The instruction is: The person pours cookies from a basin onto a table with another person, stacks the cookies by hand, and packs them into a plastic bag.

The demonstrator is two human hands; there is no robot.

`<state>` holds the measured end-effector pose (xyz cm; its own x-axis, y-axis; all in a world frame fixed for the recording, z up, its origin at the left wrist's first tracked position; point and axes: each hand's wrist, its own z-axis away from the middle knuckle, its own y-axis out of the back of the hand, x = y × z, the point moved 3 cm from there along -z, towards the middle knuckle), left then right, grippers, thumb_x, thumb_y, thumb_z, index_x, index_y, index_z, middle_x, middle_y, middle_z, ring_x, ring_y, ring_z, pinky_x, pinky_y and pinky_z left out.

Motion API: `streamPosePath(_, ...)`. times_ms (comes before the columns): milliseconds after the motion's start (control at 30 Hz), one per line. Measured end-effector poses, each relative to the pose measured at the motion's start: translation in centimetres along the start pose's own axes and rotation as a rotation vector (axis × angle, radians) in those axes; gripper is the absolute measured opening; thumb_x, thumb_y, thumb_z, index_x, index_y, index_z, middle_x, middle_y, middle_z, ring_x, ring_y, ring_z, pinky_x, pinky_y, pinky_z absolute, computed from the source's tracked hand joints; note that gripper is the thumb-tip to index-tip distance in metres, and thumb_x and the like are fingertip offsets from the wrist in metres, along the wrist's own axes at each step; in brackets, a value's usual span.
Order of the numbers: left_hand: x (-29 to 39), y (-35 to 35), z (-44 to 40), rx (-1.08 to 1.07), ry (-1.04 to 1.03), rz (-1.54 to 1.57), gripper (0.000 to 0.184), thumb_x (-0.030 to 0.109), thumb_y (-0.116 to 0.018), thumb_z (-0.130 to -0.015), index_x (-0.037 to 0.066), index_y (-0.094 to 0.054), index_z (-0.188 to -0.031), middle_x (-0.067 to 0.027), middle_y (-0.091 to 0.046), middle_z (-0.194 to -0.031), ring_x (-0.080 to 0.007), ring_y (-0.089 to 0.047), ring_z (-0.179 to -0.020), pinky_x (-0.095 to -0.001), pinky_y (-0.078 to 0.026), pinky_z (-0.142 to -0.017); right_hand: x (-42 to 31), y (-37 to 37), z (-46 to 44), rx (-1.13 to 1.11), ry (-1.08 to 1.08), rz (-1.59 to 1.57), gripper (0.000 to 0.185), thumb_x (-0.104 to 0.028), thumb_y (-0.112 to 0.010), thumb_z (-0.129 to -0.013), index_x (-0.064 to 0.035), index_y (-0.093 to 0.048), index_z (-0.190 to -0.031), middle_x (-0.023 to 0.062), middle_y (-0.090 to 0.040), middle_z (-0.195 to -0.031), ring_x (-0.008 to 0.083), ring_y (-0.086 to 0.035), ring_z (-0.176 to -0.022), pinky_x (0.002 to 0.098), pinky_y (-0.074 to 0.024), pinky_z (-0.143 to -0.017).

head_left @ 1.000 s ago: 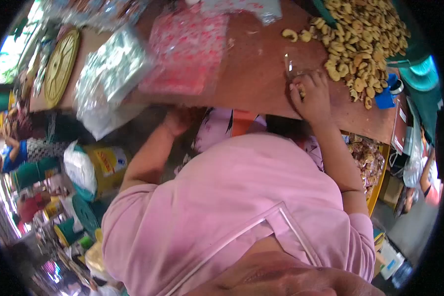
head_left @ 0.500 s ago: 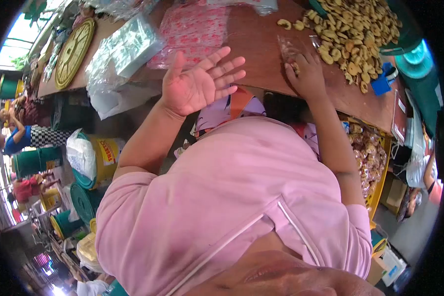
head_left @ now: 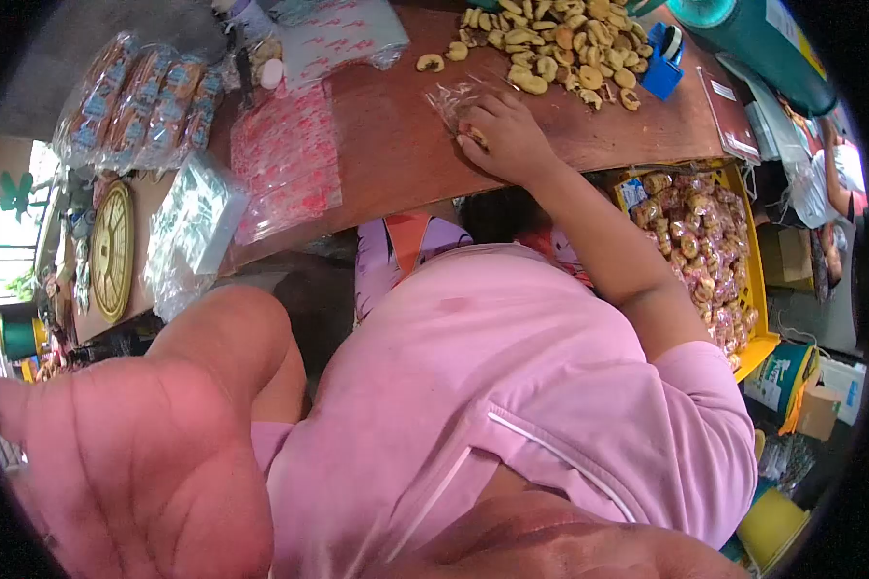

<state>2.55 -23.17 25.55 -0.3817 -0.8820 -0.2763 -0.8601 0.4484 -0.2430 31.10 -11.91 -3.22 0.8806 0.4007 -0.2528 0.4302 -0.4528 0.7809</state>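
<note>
My left hand [head_left: 154, 463] is raised close to the camera at the lower left, its bare palm towards me. The fingers run out of view at the left edge. My right hand [head_left: 507, 140] rests on the brown table, fingers curled over a clear plastic bag [head_left: 449, 101]. A bit of tan biscuit shows under the fingertips. Beyond it lies a heap of curved tan biscuits [head_left: 560, 39], with a loose biscuit [head_left: 431, 63] to one side. A stack of red-printed plastic bags [head_left: 285, 159] lies left of my right hand.
A yellow crate [head_left: 755, 280] of wrapped biscuits stands below the table edge at right. On the table [head_left: 386, 135] are a blue clip-like object [head_left: 662, 69] and clear plastic packaging [head_left: 193, 217]. Packed biscuits [head_left: 145, 101] lie at far left, near a round gold lid [head_left: 114, 253].
My left hand has swung from over the table edge down and towards the camera. The view has turned, bringing packed biscuits in at left. My right hand stays on the bag.
</note>
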Motion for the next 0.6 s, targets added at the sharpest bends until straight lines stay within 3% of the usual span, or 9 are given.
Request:
streamPosePath(333, -1.5, -0.7, 1.6, 0.054, 0.134, 0.019, 0.039, 0.057, -0.043, -0.094, 0.039, -0.061, -0.124, 0.0024, -0.06, -0.133, -0.0223, -0.048, -0.13, -0.0577, -0.025, -0.112, 0.2, -0.6, 0.4, 0.027, 0.046, 0.046, 0.019, -0.023, -0.069, -0.082, -0.0087, -0.064, -0.094, 0.0102, -0.063, -0.107, 0.0331, -0.056, -0.11, 0.0445, -0.0453, -0.096)
streamPosePath(600, -3.1, -0.8, 3.1, 0.213, 0.055, -0.041, 0.042, 0.057, -0.043, -0.095, 0.037, -0.062, -0.127, 0.0001, -0.063, -0.134, -0.0242, -0.054, -0.128, -0.0592, -0.031, -0.111, -0.6, 0.3, -0.3, 0.028, 0.028, 0.108, 0.021, -0.025, -0.071, -0.079, -0.0074, -0.064, -0.09, 0.0113, -0.063, -0.106, 0.0363, -0.057, -0.109, 0.0466, -0.0471, -0.094)
